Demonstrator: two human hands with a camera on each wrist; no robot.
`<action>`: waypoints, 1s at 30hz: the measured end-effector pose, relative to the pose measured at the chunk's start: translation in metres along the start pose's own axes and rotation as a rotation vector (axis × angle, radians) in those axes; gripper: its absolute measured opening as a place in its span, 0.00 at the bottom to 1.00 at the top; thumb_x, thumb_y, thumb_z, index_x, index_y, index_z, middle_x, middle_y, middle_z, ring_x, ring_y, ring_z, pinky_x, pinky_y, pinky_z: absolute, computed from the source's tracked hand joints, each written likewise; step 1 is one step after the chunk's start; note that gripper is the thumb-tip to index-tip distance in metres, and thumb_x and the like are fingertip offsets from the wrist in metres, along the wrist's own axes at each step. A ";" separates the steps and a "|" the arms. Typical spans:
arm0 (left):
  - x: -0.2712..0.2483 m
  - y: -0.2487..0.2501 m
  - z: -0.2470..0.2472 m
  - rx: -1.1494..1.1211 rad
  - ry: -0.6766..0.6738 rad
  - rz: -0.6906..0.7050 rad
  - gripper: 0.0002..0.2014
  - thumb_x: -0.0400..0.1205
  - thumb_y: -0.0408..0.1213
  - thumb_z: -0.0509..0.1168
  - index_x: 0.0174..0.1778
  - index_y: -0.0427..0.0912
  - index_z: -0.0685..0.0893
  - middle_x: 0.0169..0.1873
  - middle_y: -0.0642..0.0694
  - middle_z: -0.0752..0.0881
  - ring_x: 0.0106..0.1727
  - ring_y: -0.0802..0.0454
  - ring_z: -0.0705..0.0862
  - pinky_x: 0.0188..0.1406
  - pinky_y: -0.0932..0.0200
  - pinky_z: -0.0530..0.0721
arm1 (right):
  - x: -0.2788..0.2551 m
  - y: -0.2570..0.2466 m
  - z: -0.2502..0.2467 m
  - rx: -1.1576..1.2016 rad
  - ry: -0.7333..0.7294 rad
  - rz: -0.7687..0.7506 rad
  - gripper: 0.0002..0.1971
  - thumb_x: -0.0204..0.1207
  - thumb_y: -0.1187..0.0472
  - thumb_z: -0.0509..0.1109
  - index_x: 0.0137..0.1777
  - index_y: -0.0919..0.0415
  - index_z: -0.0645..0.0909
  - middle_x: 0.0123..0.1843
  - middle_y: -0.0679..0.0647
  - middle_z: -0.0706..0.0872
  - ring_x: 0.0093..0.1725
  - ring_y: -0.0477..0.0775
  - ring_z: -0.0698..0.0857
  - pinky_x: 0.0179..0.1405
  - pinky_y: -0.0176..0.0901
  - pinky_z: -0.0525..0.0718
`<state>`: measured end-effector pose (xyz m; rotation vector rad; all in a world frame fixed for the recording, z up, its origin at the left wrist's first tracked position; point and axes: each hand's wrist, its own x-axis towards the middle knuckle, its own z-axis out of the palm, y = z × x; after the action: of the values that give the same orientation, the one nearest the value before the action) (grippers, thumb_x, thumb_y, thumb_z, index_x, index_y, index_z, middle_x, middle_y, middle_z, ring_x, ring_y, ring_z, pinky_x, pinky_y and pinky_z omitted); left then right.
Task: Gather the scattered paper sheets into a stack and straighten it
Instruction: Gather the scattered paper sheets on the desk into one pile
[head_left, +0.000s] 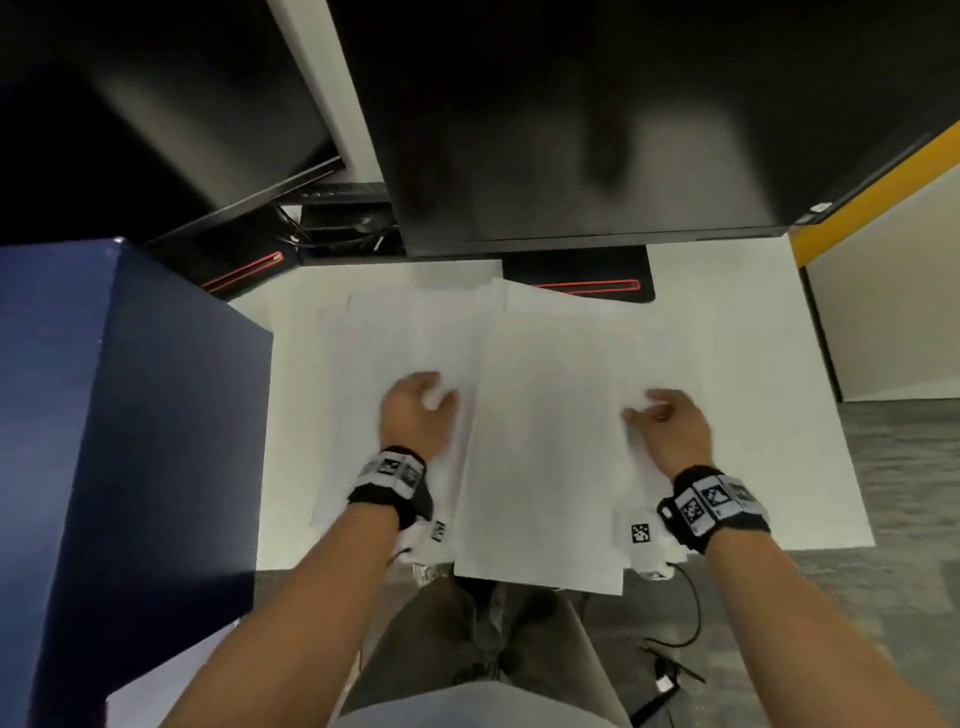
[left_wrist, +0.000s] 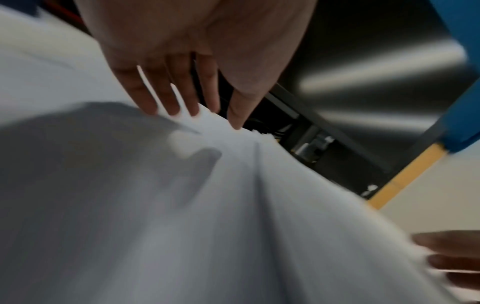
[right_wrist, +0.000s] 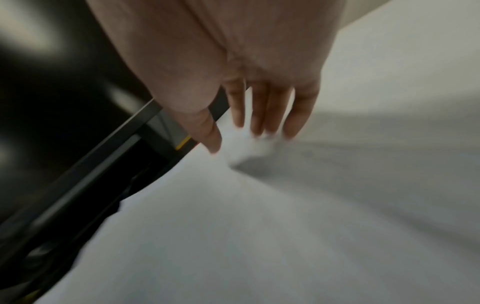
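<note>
Several white paper sheets lie overlapping on the white desk (head_left: 753, 364). A large top sheet (head_left: 545, 441) sits in the middle and overhangs the desk's front edge. More sheets (head_left: 374, 353) fan out to its left. My left hand (head_left: 431, 400) rests on the left sheets beside the top sheet's left edge; in the left wrist view its straight fingers (left_wrist: 179, 102) touch the paper (left_wrist: 233, 205) with their tips. My right hand (head_left: 649, 410) is at the top sheet's right edge, and its extended fingers (right_wrist: 262, 115) come down onto the paper (right_wrist: 233, 226). Neither hand holds anything.
A large dark monitor (head_left: 571, 130) hangs over the back of the desk, its base (head_left: 587, 280) just behind the sheets. A second monitor (head_left: 208, 104) and cables (head_left: 337, 228) stand at the back left. A tall dark-blue cabinet (head_left: 130, 415) borders the desk's left side.
</note>
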<state>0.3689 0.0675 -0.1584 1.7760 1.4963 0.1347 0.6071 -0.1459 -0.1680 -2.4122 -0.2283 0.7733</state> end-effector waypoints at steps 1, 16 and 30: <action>0.008 -0.015 -0.011 0.089 0.084 -0.028 0.30 0.75 0.53 0.74 0.71 0.43 0.81 0.68 0.41 0.82 0.68 0.43 0.79 0.67 0.57 0.74 | 0.004 0.007 -0.009 -0.016 0.059 0.029 0.30 0.69 0.46 0.79 0.68 0.58 0.79 0.59 0.60 0.85 0.60 0.62 0.84 0.59 0.47 0.79; 0.020 -0.036 -0.032 -0.017 0.059 -0.163 0.19 0.74 0.53 0.75 0.53 0.42 0.86 0.43 0.47 0.90 0.46 0.45 0.89 0.46 0.58 0.85 | -0.008 -0.027 0.044 -0.112 -0.103 0.035 0.38 0.73 0.45 0.74 0.79 0.60 0.66 0.73 0.66 0.69 0.72 0.71 0.73 0.72 0.58 0.75; -0.015 -0.010 -0.038 -0.143 -0.149 -0.010 0.20 0.82 0.46 0.71 0.67 0.40 0.82 0.58 0.47 0.88 0.51 0.53 0.85 0.52 0.64 0.79 | -0.048 -0.030 0.066 -0.322 -0.058 -0.054 0.58 0.60 0.34 0.79 0.83 0.57 0.54 0.74 0.63 0.63 0.73 0.67 0.66 0.71 0.62 0.72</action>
<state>0.3357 0.0731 -0.1327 1.6281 1.3559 0.0995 0.5307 -0.1052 -0.1710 -2.6726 -0.4715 0.8352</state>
